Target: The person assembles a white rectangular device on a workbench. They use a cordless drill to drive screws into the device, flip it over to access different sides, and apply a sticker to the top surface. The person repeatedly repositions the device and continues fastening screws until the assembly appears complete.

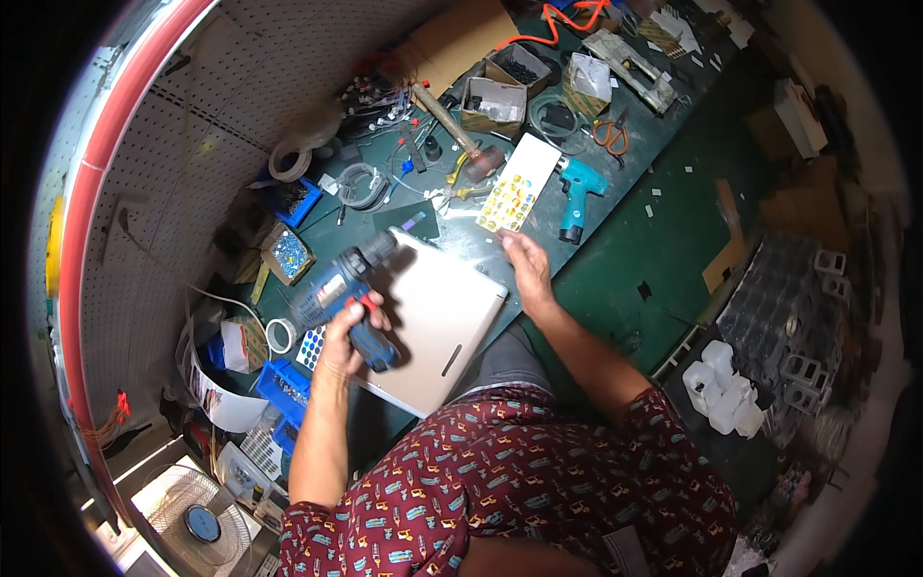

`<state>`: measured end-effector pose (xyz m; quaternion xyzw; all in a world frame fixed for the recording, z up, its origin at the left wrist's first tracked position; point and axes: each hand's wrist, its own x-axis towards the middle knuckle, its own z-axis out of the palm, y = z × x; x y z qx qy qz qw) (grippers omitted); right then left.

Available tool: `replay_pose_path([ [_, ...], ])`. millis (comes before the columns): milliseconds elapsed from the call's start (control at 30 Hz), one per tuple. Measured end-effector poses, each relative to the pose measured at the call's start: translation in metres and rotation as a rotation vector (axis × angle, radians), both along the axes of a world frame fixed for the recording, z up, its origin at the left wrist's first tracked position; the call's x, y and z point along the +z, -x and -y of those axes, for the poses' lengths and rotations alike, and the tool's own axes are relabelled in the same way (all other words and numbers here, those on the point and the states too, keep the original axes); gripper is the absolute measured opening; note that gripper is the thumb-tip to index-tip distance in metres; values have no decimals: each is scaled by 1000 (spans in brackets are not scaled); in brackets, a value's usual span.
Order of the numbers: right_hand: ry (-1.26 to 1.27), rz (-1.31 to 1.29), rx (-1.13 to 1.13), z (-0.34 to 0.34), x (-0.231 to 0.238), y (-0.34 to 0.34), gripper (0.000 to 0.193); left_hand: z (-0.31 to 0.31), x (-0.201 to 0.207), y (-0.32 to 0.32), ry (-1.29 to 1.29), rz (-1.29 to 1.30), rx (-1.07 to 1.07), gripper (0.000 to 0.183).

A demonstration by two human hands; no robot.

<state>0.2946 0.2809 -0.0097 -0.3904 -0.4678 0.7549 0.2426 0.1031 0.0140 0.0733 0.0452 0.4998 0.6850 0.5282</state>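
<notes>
Head view: left hand (348, 338) — wrapped round drill (336, 288), over panel (437, 303)'s left side; chuck aimed forward and rightward. Right hand (527, 267) — fingertips bunched, contents unclear; nearer sheet (519, 185), just below its lower end. Panel between both hands.

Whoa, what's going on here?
Someone is holding a blue cordless drill in their left hand, up over a flat, pale metal-looking panel. Their right hand is near the panel's far corner, fingertips close to a sheet of yellow stickers. I can't tell if they're pinching anything tiny. A teal power driver lies beside the sheet.
</notes>
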Motion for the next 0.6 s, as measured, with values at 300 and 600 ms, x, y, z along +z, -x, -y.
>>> replay_pose_path([
  [300,-513,371,-53,92,-29,-11,70,-41,-47,77,47,-87,150,39],
  [600,-460,289,-164,93,-45,-6,52,-55,-60,76,11,26,70,38],
])
